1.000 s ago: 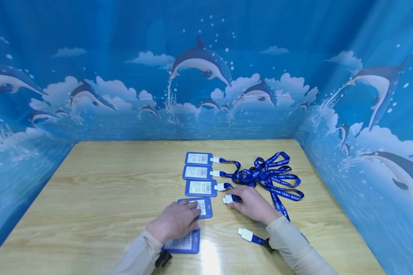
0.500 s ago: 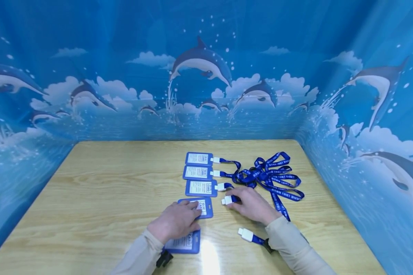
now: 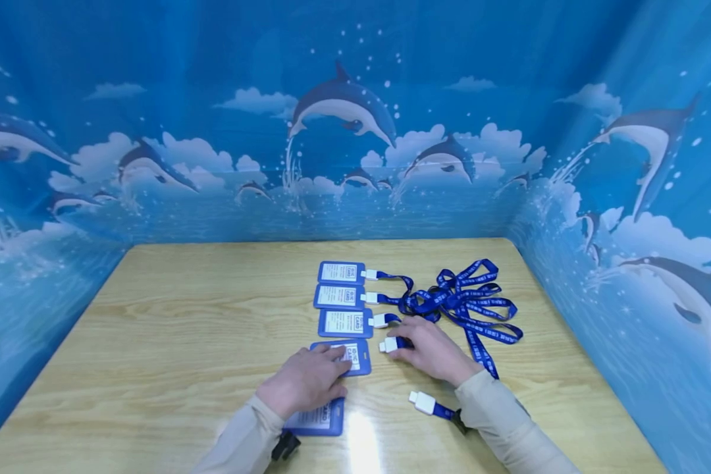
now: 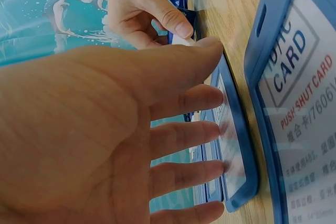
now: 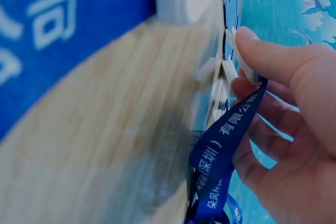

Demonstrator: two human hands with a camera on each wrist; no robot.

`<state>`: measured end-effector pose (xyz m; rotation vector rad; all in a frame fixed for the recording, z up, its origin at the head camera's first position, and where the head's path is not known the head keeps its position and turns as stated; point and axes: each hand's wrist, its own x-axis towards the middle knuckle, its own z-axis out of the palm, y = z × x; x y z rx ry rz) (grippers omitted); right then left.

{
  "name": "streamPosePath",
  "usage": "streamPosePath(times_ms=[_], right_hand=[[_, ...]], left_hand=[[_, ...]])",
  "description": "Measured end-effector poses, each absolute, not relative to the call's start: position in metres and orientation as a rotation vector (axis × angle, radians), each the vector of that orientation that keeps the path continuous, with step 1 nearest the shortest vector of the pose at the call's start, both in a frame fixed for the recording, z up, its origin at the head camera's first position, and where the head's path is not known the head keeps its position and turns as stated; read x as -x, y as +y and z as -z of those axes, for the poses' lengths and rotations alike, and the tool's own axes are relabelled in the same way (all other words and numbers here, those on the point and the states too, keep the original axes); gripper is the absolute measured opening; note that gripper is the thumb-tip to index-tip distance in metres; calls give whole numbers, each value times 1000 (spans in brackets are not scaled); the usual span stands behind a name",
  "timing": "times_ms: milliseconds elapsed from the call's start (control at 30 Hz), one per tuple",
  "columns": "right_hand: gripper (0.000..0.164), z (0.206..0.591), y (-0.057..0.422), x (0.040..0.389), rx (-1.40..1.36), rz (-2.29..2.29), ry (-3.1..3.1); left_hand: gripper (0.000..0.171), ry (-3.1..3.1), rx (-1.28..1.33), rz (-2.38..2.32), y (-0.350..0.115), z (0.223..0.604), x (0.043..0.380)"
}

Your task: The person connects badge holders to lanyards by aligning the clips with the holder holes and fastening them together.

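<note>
Extended fingertips of my left hand [image 3: 305, 384] rest on a blue-framed ID card holder [image 3: 363, 357], which lies flat with its slotted end to the right. In the left wrist view those fingers [image 4: 186, 137] look straight, touching the card's face. Between thumb and fingers, my right hand [image 3: 431, 350] pinches the white clip [image 3: 388, 345] of a blue lanyard [image 5: 220, 150]. A small gap separates the clip's tip from the holder's slot. Partly under my left hand and wrist lies another card holder [image 3: 316, 422]. A second loose white clip [image 3: 422, 402] lies near my right sleeve.
Beyond my hands, three card holders [image 3: 339, 296] lie in a column, each clipped to a lanyard. Their blue straps [image 3: 450, 299] heap together at the right. A black buckle [image 3: 286, 446] shows beside my left sleeve. Dolphin-print curtains border the wooden table [image 3: 172, 316].
The card holder under my left fingers has slid slightly right. My right hand has brought the clip slightly left, narrowing the gap between them.
</note>
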<state>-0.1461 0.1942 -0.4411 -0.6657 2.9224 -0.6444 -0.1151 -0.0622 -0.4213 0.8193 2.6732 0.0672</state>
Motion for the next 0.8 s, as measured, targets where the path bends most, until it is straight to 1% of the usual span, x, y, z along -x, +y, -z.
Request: streamPosePath(times_ms=[433,800], right_hand=[[36,442,190,148,701,616,2880],[35,445,187,148,719,590,2825]], left_hand=[[53,2675,-847,-61,-59,422,116],[57,2662,-908,-76,-59,425,115]])
